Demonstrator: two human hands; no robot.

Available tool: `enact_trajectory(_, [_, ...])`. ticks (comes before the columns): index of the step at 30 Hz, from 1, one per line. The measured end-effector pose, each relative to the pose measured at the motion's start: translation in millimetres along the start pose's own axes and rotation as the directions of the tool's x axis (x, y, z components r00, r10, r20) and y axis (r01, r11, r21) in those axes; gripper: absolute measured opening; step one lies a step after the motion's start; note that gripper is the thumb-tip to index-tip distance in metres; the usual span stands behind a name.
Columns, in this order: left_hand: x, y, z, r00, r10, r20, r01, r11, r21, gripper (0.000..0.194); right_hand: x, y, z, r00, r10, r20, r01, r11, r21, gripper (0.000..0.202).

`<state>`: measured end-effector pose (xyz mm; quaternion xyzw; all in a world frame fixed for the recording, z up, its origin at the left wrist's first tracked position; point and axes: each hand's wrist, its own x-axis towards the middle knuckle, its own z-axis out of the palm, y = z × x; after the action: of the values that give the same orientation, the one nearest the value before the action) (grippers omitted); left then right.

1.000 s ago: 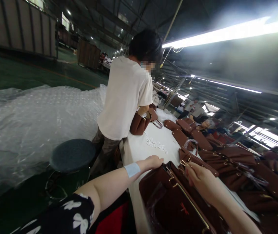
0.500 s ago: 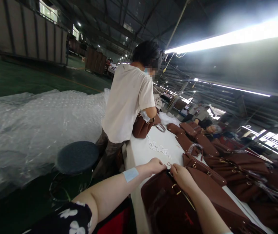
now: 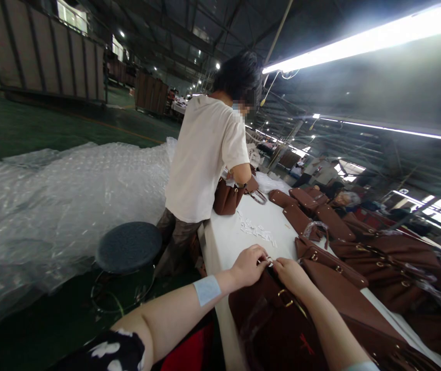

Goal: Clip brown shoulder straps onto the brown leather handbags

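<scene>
A dark brown handbag (image 3: 278,330) with gold buckles and a small red mark lies on the white table in front of me. At its far top corner, my left hand (image 3: 248,265) and my right hand (image 3: 293,278) meet, fingertips pinched together. Between them shows a small shiny loop (image 3: 270,260), whose exact kind is too small to make out. My right forearm passes over the bag's upper edge, where a gold buckle (image 3: 284,298) sits. A blue patch is stuck on my left forearm.
Small white pieces (image 3: 257,231) lie scattered on the table (image 3: 220,245). More brown bags (image 3: 334,221) crowd its right side. A co-worker in a white shirt (image 3: 205,154) stands ahead, at another bag (image 3: 228,198). To the left are a round stool (image 3: 128,246) and bubble wrap (image 3: 69,190).
My left hand has turned and its fingers have come up to the small loop by the right fingertips. The whole view has shifted slightly.
</scene>
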<state>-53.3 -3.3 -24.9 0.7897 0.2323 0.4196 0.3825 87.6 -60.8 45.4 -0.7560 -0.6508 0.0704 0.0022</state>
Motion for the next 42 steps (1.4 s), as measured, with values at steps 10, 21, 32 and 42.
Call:
enact_trajectory(10, [4.9,0.9,-5.3,0.982,-0.141,0.129,0.148,0.988,-0.040,0.009,-18.3,-0.4,-8.8,0.992,-0.038,0.118,0.007,0.967,0.255,0.035])
enact_trajectory(21, [-27.0,72.8,-23.8,0.984,-0.014,-0.177,-0.009,0.991,-0.130,0.031,-69.5,-3.8,-21.7,0.818,-0.223,-0.530,0.247,0.969,-0.025,0.052])
enact_trajectory(32, [-34.3,111.1,-20.4,0.997,0.072,0.033,-0.059,0.954,-0.295,0.026,-94.1,-22.8,-24.1,0.810,-0.367,-0.457,0.353,0.928,-0.120,0.079])
enact_trajectory(42, [-34.5,113.8,-19.7,0.971,-0.040,0.235,0.194,0.707,-0.681,0.022,-101.8,-26.7,-31.7,0.840,-0.338,-0.425,0.315,0.941,-0.125,0.080])
